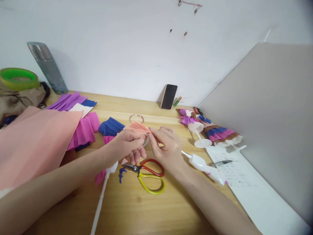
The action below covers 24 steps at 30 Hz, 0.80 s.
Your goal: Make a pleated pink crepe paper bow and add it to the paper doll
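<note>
A small sheet of peach crepe paper (137, 126), gathered into fine pleats like a fan, is held between both hands above the table. My left hand (130, 144) pinches its left part, with the lower fingers curled beneath. At the narrow right end, the thumb and fingertips of my right hand (167, 145) press the pleats together. Scissors (136, 169) with one red and one yellow handle lie just below the hands. Blue paper scraps (121, 174) and a white plastic stick (101, 201) lie to their left.
Large peach paper (37, 144) covers the left side, by magenta paper (85, 130) and blue paper (111, 126). A bottle (49, 69) and a phone (169, 96) stand against the wall. A glue gun (206, 169), a plastic cup (202, 143) and a notebook (256, 189) lie right.
</note>
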Available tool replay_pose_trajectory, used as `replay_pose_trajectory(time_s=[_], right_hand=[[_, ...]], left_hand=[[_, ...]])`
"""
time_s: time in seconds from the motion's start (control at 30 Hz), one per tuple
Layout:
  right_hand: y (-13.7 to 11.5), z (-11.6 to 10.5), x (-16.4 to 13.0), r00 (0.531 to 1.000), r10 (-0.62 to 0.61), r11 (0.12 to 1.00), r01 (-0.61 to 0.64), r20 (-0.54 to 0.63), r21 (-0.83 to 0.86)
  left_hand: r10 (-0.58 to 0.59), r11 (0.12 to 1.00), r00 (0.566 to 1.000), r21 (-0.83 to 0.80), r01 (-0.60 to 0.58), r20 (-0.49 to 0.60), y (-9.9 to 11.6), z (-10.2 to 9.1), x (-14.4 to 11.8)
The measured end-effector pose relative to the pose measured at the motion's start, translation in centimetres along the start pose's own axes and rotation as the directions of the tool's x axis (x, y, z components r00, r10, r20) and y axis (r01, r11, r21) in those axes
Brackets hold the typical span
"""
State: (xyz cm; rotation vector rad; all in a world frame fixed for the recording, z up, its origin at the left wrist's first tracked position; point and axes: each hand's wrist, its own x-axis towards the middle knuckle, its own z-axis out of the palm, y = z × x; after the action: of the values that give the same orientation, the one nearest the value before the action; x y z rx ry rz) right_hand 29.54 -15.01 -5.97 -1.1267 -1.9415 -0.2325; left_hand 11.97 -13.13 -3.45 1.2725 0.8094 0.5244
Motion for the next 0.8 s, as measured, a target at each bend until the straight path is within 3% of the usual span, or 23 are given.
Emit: replay_pose_trajectory(time_s=[0.3, 0.5, 0.7, 0.8], right_hand=[[-1.2, 0.3, -0.4, 0.991, -0.128, 0.989, 0.126, -0.029, -0.075], [-1.3, 0.1, -0.4, 0.981, -0.195, 0.977, 0.194, -0.011, -0.09], [-1.5, -0.3, -0.6, 0.98, -0.174, 0.976, 0.185, 0.101, -0.114], [-1.6, -0.5, -0.5, 0.986, -0.132, 0.991, 0.132, 0.105, 0.006]], left_hand=[[0.125, 0.989, 0.99, -0.065, -0.13, -0.072, 0.0, 0.3, -0.3], [0.115, 0.993, 0.985, -0.021, -0.119, -0.129, -0.6, 0.4, 0.1], [0.14, 0.99, 0.976, -0.006, -0.143, -0.164, -0.7, 0.0, 0.2], [0.159, 0.984, 0.976, -0.055, -0.169, -0.152, -0.4, 0.0, 0.1]])
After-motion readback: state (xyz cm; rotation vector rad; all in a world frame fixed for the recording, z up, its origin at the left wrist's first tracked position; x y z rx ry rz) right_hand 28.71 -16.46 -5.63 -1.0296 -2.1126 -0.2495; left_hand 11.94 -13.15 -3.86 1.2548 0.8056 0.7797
